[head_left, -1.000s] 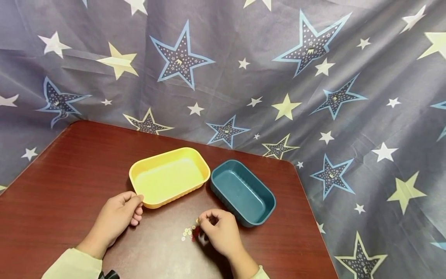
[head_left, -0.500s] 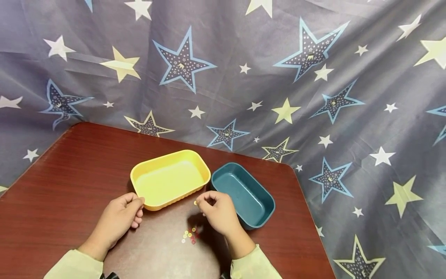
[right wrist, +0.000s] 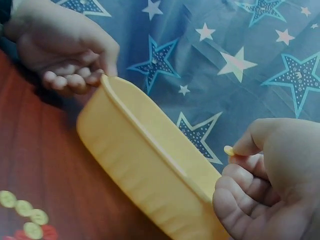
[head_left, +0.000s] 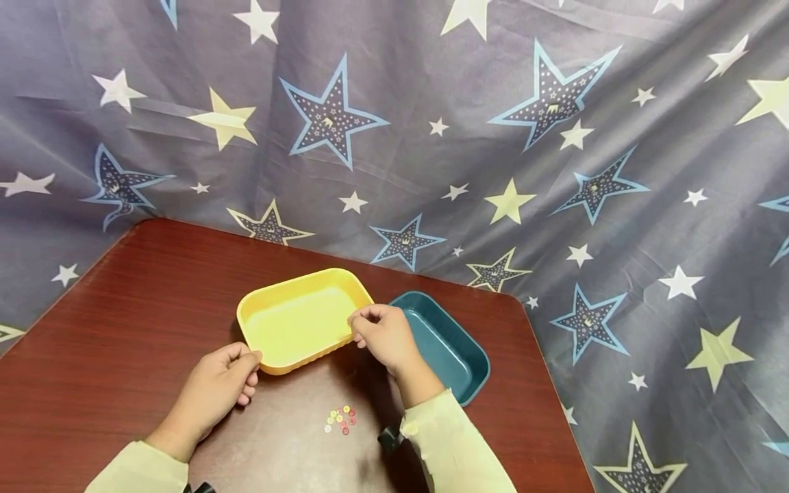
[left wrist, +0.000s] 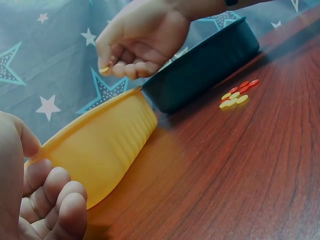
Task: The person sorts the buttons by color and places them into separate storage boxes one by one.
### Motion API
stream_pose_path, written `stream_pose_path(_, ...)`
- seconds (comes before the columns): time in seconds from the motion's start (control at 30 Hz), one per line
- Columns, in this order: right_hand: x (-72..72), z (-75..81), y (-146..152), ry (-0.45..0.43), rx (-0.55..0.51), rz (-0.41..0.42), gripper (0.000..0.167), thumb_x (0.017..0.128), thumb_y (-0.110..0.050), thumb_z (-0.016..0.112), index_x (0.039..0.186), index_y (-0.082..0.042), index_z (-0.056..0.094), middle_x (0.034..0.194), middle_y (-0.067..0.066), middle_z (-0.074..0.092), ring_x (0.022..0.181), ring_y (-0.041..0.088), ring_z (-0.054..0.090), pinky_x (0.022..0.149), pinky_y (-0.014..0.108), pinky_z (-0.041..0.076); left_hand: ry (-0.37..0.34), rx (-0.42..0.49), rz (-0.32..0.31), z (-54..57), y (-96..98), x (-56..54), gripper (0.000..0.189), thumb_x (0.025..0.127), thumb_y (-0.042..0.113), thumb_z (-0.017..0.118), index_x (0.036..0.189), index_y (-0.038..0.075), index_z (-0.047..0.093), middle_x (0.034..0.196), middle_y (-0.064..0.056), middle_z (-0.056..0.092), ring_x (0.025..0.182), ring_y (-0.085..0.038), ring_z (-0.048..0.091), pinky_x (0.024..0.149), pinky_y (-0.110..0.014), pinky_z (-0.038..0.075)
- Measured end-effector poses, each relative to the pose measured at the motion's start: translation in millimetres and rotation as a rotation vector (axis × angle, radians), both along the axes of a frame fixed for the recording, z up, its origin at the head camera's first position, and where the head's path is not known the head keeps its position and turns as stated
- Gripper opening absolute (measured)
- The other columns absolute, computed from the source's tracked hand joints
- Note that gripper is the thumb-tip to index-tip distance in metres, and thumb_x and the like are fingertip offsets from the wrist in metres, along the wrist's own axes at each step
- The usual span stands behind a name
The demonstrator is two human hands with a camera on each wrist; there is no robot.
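Note:
My left hand pinches the near-left corner rim of a yellow plastic container between thumb and fingers. Over that container's right end is my right hand, pinching a small yellow button between thumb and index finger. The same button shows at the fingertips in the left wrist view, just above the rim. Red and yellow buttons, several of them, lie loosely grouped on the table in front of the containers, with a whitish one at the group's left edge in the head view.
A dark teal container stands right beside the yellow one, partly hidden by my right arm. Under them is a red-brown wooden table. A grey star-patterned curtain hangs along its back and right edges.
The right hand has lifted a yellow button from the group and carried it up and away to the yellow container's right end. The left hand keeps its grip on the rim.

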State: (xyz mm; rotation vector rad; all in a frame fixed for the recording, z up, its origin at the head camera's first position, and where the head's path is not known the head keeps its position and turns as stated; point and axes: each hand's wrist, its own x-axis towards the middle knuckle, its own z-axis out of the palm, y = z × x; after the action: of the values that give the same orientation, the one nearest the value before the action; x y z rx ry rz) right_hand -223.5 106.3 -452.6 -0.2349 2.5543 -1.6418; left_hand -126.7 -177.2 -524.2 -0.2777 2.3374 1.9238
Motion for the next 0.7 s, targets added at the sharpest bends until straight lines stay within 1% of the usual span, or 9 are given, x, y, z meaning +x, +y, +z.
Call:
stream_pose_path(0.07,-8.2,0.7,-2.5,-0.018,-0.014,-0.002,0.014,0.099,-0.016,0.077,0.087,-0.009,0.080,0.070,0.007,0.068,0.063,0.022,0.066,0.063,0.025,0.057,0.001,0.009,0.003,0.7,0.3,0.2,0.038,0.116,0.035,0.061,0.097,0.001,0.064,0.084,-0.005,0.065,0.065,-0.015,0.067,0.058,-0.033,0.064)
stream_pose_path(0.17,-18.8,1.8,-7.3,-0.033,-0.016,0.001,0.016,0.099,-0.017,0.076,0.089,-0.004,0.080,0.071,0.013,0.068,0.065,0.027,0.065,0.062,0.025,0.056,0.004,0.011,0.005,1.9,1.0,0.9,0.038,0.116,0.034,0.061,0.098,0.000,0.064,0.084,-0.005,0.065,0.065,-0.015,0.067,0.058,-0.033,0.064)
stream_pose_path(0.27,-26.7,4.0,-13.1,-0.049,-0.010,0.010,0.021,0.100,-0.017,0.075,0.093,0.002,0.080,0.072,0.015,0.068,0.066,0.025,0.063,0.061,0.026,0.056,0.001,0.007,0.007,2.5,1.0,2.0,0.038,0.115,0.034,0.061,0.100,-0.001,0.064,0.084,-0.005,0.065,0.065,-0.015,0.067,0.059,-0.032,0.064)
stream_pose_path(0.37,-33.8,5.7,-18.6,-0.072,-0.001,0.013,0.023,0.099,-0.016,0.075,0.096,0.006,0.080,0.071,0.011,0.067,0.065,0.022,0.062,0.061,0.027,0.058,-0.003,0.010,0.011,2.6,0.5,2.8,0.037,0.115,0.033,0.062,0.100,-0.001,0.064,0.084,-0.005,0.065,0.065,-0.014,0.066,0.059,-0.032,0.064)
stream_pose_path(0.47,-40.5,6.5,-23.7,-0.086,0.027,0.004,0.021,0.098,-0.017,0.075,0.094,0.004,0.080,0.070,0.005,0.066,0.065,0.018,0.064,0.063,0.030,0.062,-0.006,0.022,0.014,2.9,0.4,3.0,0.036,0.115,0.031,0.062,0.099,-0.001,0.064,0.084,-0.004,0.065,0.065,-0.014,0.066,0.058,-0.032,0.064)
stream_pose_path(0.6,-47.3,6.6,-28.6,-0.098,0.076,-0.011,0.019,0.097,-0.018,0.076,0.091,0.000,0.081,0.071,0.003,0.068,0.066,0.018,0.066,0.067,0.033,0.067,-0.010,0.036,0.012,3.2,1.2,2.5,0.034,0.115,0.030,0.062,0.098,0.001,0.063,0.083,-0.003,0.064,0.065,-0.014,0.065,0.058,-0.031,0.063)
stream_pose_path(0.7,-50.7,6.1,-30.7,-0.107,0.097,-0.016,0.021,0.097,-0.018,0.077,0.095,0.002,0.082,0.071,0.002,0.068,0.066,0.017,0.066,0.067,0.032,0.066,-0.015,0.039,0.013,1.9,1.2,1.1,0.033,0.115,0.030,0.062,0.098,0.002,0.063,0.083,-0.003,0.064,0.065,-0.014,0.065,0.057,-0.031,0.062)
